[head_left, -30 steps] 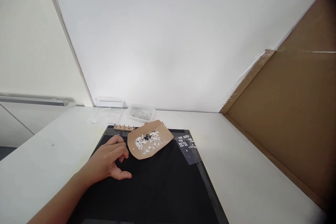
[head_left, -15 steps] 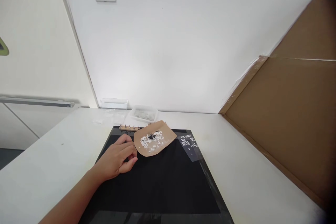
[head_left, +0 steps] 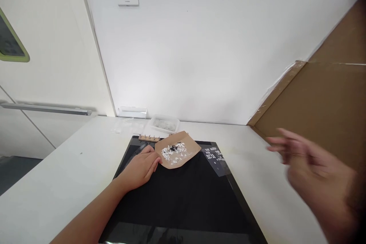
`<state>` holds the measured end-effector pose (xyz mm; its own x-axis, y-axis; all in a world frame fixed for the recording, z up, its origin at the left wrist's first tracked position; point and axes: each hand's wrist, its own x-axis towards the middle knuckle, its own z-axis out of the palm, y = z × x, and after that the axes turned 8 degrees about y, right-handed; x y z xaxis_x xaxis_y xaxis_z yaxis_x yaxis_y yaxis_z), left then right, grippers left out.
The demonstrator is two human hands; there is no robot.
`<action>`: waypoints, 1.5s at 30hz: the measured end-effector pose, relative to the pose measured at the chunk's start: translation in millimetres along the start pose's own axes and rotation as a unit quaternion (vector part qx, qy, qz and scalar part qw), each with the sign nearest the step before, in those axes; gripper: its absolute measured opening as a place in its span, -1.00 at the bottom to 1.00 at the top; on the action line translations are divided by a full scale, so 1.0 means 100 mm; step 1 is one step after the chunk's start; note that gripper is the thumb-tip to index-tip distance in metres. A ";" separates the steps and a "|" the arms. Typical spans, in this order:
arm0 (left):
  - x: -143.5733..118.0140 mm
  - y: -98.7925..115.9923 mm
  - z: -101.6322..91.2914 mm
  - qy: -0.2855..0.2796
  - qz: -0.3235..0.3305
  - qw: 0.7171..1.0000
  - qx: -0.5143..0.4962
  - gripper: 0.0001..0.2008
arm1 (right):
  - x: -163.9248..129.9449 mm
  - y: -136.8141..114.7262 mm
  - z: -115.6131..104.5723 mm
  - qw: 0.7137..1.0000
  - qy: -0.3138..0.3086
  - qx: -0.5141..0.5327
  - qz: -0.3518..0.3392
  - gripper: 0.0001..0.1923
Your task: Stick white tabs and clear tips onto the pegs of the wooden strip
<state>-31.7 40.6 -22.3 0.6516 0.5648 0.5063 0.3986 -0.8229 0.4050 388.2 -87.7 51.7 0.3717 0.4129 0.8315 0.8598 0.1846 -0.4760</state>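
A piece of brown paper (head_left: 187,143), its sides turned up a little, carries many small white flakes (head_left: 177,152) and a few dark bits. At its left corner is my left hand (head_left: 143,166), fingers curled together and closed on the paper's edge. Under both lies a black board (head_left: 183,198). My right hand (head_left: 314,171) is in the air on the right, away from the paper. It is smeared by motion, so whether it holds anything is unclear. A clear sheet with white pieces (head_left: 214,158) lies on the board's right edge.
Behind the board stands a clear plastic tray (head_left: 164,124) with pale contents. A wooden strip with metal pegs (head_left: 149,138) lines the board's far edge. Clear plastic bags (head_left: 128,125) lie on the white table (head_left: 71,175). Brown cardboard (head_left: 323,99) stands at the right.
My right hand has come into view from the right. My left hand's fingers have moved onto the paper's left corner, the thumb no longer showing apart. The whole view has shifted slightly.
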 end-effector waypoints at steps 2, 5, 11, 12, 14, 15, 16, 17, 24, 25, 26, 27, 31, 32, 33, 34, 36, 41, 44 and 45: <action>-0.01 -0.04 0.00 0.007 -0.011 1.000 -0.001 -0.69 | 0.02 -0.07 0.43 0.988 -0.143 0.054 -0.007 -0.63; -0.02 -0.08 0.00 0.023 -0.024 0.999 -0.006 -0.69 | -0.09 -0.26 0.93 0.914 -0.378 0.113 -0.094 -0.74; 0.00 -0.05 0.01 0.015 -0.030 0.999 -0.017 -0.69 | -0.56 -0.37 1.29 0.886 -0.373 0.109 -0.253 -0.63; 0.00 -0.03 0.01 0.010 -0.028 0.999 -0.018 -0.69 | -0.61 -0.34 1.30 0.882 -0.375 0.104 -0.265 -0.62; 0.00 -0.01 0.00 0.007 -0.024 0.999 -0.021 -0.72 | -0.66 -0.29 1.30 0.883 -0.367 0.096 -0.277 -0.65; 0.00 0.00 0.00 0.004 -0.020 1.000 -0.021 -0.74 | -0.66 -0.27 1.30 0.886 -0.360 0.092 -0.278 -0.67; 0.00 0.01 0.00 0.007 -0.019 1.000 -0.021 -0.75 | -0.67 -0.25 1.30 0.890 -0.353 0.089 -0.277 -0.69; -0.01 0.02 -0.01 0.007 -0.020 1.000 -0.022 -0.75 | -0.67 -0.25 1.31 0.892 -0.346 0.086 -0.276 -0.72; -0.02 0.06 -0.03 0.005 -0.032 0.999 -0.017 -0.72 | -0.73 -0.30 1.40 0.901 -0.315 0.088 -0.283 -0.92; -0.02 0.06 -0.03 0.007 -0.031 0.999 -0.018 -0.71 | -0.74 -0.31 1.40 0.901 -0.313 0.089 -0.287 -0.91; -0.02 0.05 -0.03 0.011 -0.027 0.999 -0.020 -0.70 | -0.74 -0.32 1.40 0.901 -0.311 0.089 -0.290 -0.89; -0.02 0.04 -0.02 0.015 -0.020 0.999 -0.024 -0.70 | -0.74 -0.32 1.40 0.900 -0.310 0.088 -0.294 -0.88; -0.03 -0.03 -0.02 0.059 0.009 0.997 -0.050 -0.66 | -0.72 -0.35 1.33 0.892 -0.316 0.091 -0.312 -0.86; -0.03 -0.04 -0.02 0.077 0.013 0.995 -0.054 -0.67 | -0.71 -0.36 1.30 0.889 -0.318 0.094 -0.316 -0.85; -0.04 -0.06 -0.01 0.097 0.015 0.994 -0.055 -0.67 | -0.70 -0.37 1.29 0.887 -0.319 0.097 -0.319 -0.85; -0.05 -0.06 -0.01 0.118 0.016 0.991 -0.053 -0.67 | -0.70 -0.37 1.27 0.886 -0.319 0.100 -0.322 -0.84; -0.05 -0.05 0.00 0.162 0.020 0.986 -0.045 -0.68 | -0.70 -0.38 1.25 0.885 -0.316 0.104 -0.326 -0.83; 0.07 0.21 0.01 0.248 0.027 0.968 -0.010 -0.71 | -0.66 -0.40 1.19 0.893 -0.291 0.104 -0.327 -0.80; 0.22 0.40 0.02 0.210 0.140 0.966 0.050 -0.61 | -0.59 -0.39 1.12 0.901 -0.270 0.103 -0.323 -0.83; 0.27 0.44 0.03 0.193 0.186 0.961 0.069 -0.59 | -0.56 -0.38 1.09 0.905 -0.262 0.103 -0.320 -0.84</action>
<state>5.2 19.7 6.3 0.4884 0.1884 0.8521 0.2834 -0.9577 0.0493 296.5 -20.5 -8.3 -0.4431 0.5192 0.7308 0.7369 0.6752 -0.0330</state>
